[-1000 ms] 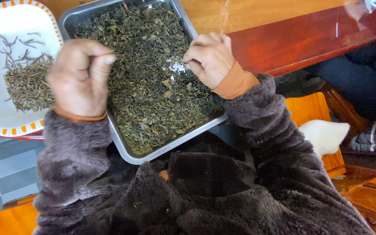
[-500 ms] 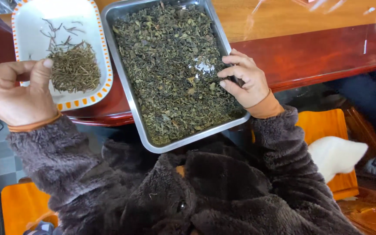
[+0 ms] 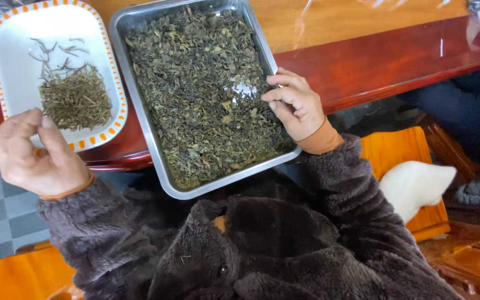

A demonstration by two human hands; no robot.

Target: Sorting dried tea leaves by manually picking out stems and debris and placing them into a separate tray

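Since the earlier frame the left hand (image 3: 37,158) has drawn in from the far left toward the near rim of the white dish (image 3: 12,61), while the right hand (image 3: 298,105) has stayed at the right wall of the metal tray (image 3: 156,144). That tray sits on the bench (image 3: 373,61), its near corner jutting past the edge toward the person, and it is filled almost wall to wall with dark green dried tea leaves (image 3: 195,94) — one bare shiny patch of metal shows just left of the right hand. The right hand is half curled, its fingertips bent down onto the leaves beside that patch; whether they pinch anything I cannot tell. The left hand hovers just off the bench edge, thumb pressed against the forefinger in a closed pinch, but what it grips, if anything, is too small to make out. Just beyond it lies the dish, rectangular with an orange dashed border, touching or nearly touching the tray's left wall; it holds a small heap of pale stems (image 3: 76,100) with a few strays scattered above. Both forearms wear a fuzzy dark brown jacket (image 3: 284,250) with orange cuffs. An orange seat (image 3: 404,161) with a white cloth (image 3: 415,186) stands to the right — well apart from the tray.
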